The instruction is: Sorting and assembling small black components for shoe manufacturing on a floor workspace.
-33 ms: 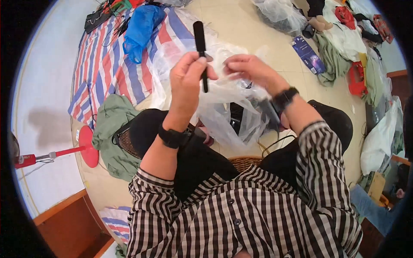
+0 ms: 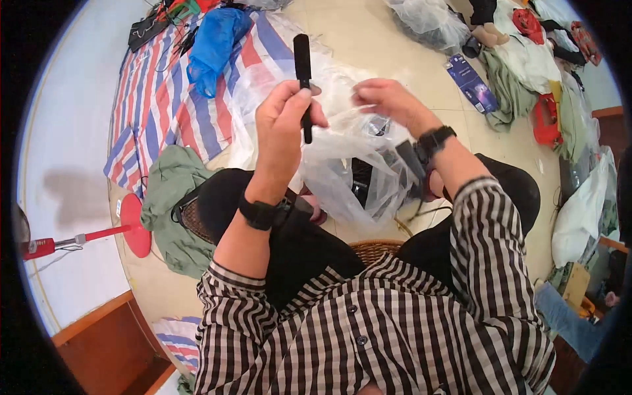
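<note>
My left hand (image 2: 282, 122) is closed round the middle of a slim black tool (image 2: 302, 56), whose wider flat top part resembles a brush or comb. It stands nearly upright, the narrow end showing below my fingers. To its right, my right hand (image 2: 395, 102) is raised with the fingers stretched toward the tool, slightly blurred and apart from it. Nothing shows in that hand. Beneath both hands spreads a large clear plastic bag (image 2: 329, 171), with dark packages (image 2: 360, 181) inside it between my legs.
A striped sheet (image 2: 191, 112) covers the floor at left, a blue bag (image 2: 220, 43) on it. Green cloth (image 2: 174, 210) and a red round base (image 2: 136, 226) lie by my left knee. A wicker basket (image 2: 375, 249) sits before me. Clothes and a dark blue box (image 2: 472, 85) are at right.
My right hand has shifted a little to the right, away from the tool. My left hand and the black tool have moved slightly left.
</note>
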Action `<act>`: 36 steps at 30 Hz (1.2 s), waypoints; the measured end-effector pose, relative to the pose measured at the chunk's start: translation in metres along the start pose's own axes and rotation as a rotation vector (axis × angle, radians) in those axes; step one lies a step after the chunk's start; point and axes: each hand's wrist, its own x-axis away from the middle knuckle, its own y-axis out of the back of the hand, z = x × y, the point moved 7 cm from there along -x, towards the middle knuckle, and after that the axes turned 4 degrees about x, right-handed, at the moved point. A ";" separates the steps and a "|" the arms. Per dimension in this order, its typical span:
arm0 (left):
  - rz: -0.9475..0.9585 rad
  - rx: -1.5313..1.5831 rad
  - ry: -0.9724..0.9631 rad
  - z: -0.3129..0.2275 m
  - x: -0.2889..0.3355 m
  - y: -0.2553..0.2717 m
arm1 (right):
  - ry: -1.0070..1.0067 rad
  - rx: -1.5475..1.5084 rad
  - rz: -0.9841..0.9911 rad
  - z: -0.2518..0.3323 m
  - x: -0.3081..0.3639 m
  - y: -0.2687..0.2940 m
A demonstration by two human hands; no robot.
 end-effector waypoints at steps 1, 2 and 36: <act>0.014 -0.012 0.058 0.000 0.000 -0.001 | -0.022 -0.004 -0.123 -0.017 -0.016 0.033; 0.019 -0.028 0.121 0.001 0.004 -0.001 | -0.036 0.138 -0.192 -0.040 -0.030 0.060; -0.050 0.218 0.665 0.033 0.010 -0.029 | -0.337 1.160 -0.652 -0.234 -0.059 0.119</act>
